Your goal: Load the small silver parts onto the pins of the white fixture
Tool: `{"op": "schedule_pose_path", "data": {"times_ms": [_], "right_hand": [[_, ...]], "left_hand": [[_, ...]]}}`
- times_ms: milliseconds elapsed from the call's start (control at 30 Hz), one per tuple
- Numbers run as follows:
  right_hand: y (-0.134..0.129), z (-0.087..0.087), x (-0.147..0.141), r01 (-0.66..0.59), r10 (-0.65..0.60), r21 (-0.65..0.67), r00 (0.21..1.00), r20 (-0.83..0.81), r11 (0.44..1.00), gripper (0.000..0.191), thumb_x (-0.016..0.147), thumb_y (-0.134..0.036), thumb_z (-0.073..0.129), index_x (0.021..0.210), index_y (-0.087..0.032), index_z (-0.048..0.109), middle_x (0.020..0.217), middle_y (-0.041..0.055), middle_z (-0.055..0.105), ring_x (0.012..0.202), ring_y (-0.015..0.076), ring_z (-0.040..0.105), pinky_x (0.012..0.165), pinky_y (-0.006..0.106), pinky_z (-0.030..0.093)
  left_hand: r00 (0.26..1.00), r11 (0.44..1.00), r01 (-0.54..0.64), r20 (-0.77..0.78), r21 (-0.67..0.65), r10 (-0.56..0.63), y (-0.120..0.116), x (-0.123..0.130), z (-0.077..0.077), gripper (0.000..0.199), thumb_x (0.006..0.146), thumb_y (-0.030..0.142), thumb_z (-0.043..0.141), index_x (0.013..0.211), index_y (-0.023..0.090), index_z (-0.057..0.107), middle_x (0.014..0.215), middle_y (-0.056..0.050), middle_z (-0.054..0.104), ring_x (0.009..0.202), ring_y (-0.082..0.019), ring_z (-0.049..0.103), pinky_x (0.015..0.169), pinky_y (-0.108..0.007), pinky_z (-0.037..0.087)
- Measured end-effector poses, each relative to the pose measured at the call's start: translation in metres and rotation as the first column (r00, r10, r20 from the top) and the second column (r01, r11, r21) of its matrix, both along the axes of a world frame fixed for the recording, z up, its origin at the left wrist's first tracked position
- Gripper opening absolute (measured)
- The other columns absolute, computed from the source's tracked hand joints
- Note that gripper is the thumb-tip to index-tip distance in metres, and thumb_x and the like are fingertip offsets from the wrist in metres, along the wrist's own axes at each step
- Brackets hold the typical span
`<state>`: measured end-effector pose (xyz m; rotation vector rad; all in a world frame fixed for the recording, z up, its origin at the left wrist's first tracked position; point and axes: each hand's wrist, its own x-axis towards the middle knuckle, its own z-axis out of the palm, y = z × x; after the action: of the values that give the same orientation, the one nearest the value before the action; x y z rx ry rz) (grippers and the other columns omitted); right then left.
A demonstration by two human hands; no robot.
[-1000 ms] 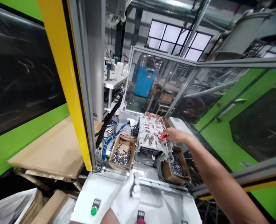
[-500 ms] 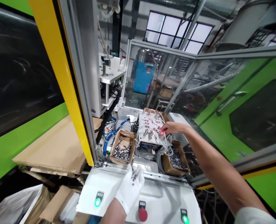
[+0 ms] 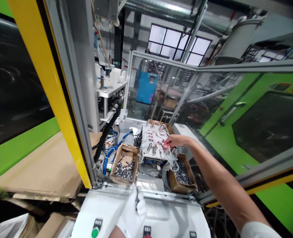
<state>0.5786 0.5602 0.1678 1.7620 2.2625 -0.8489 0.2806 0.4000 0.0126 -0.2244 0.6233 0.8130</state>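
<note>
My left hand [image 3: 133, 211], in a white glove, is held low over the white control panel. Its fingers curl around a few small dark metal parts [image 3: 137, 201], partly hidden in the palm. My right hand [image 3: 174, 141], bare, reaches to the right side of a fixture plate [image 3: 148, 152] fitted with several small cylinders, red fittings and clear tubes. Its fingertips are pinched together among the fittings; what they hold, if anything, is too small to make out. A cardboard box [image 3: 112, 172] of small shiny metal parts sits left of the fixture; another box [image 3: 171, 181] of dark parts stands below my right forearm.
The white control panel [image 3: 111, 205] carries a green button [image 3: 95, 232] at front left. A grey and yellow machine post [image 3: 62, 109] rises on the left, beside a cardboard-covered table [image 3: 42, 165]. Clear guard panels [image 3: 158, 89] enclose the back. Blue hoses [image 3: 109, 155] run left of the boxes.
The whole view has shifted, so the scene sits further left and lower. My left fingers have curled further over the small parts. My right hand stays at the fixture. The left green button no longer glows.
</note>
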Motion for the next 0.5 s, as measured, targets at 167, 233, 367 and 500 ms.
{"op": "schedule_pose_path", "data": {"times_ms": [167,233,367,500], "right_hand": [[-0.036,0.024,-0.023,0.16,-0.161,0.471,0.986,-0.038,0.868,0.049,0.095,-0.053,0.042,0.07,-0.016,0.06,0.063,0.001,0.05,0.061,0.0132,0.041,0.059,0.028,0.03],[-0.066,0.026,-0.051,0.182,-0.128,0.572,0.983,-0.134,0.8,0.043,0.098,-0.049,0.042,0.077,-0.016,0.062,0.071,0.0029,0.057,0.066,0.0146,0.048,0.063,0.028,0.034],[-0.13,-0.001,-0.118,0.018,0.069,0.331,0.966,-0.25,0.944,0.026,0.098,-0.038,0.052,0.108,-0.022,0.07,0.106,0.0052,0.068,0.094,0.019,0.061,0.08,0.028,0.044],[-0.16,-0.046,-0.155,-0.009,0.076,0.286,0.972,-0.224,0.958,0.016,0.088,-0.021,0.058,0.101,-0.022,0.068,0.104,0.0037,0.065,0.093,0.0191,0.062,0.082,0.028,0.043]], "left_hand": [[0.996,0.997,0.074,-0.052,0.018,-0.073,0.0,0.002,-0.011,0.034,0.093,0.051,0.052,0.085,0.018,0.052,0.05,0.011,0.031,0.028,-0.001,0.025,0.03,-0.014,0.013],[0.993,0.992,0.099,-0.075,0.072,-0.093,0.0,0.005,-0.01,0.041,0.089,0.058,0.054,0.08,0.018,0.049,0.049,0.012,0.022,0.029,-0.001,0.021,0.031,-0.014,0.011],[0.981,0.988,0.125,-0.162,0.088,-0.11,0.001,0.009,-0.006,0.043,0.087,0.055,0.061,0.074,0.02,0.041,0.049,0.012,0.021,0.032,-0.001,0.019,0.032,-0.014,0.011],[0.961,0.983,0.164,-0.238,0.084,-0.14,0.002,0.008,-0.018,0.037,0.088,0.05,0.066,0.079,0.017,0.05,0.056,0.008,0.044,0.039,-0.004,0.036,0.036,-0.017,0.029]]}}
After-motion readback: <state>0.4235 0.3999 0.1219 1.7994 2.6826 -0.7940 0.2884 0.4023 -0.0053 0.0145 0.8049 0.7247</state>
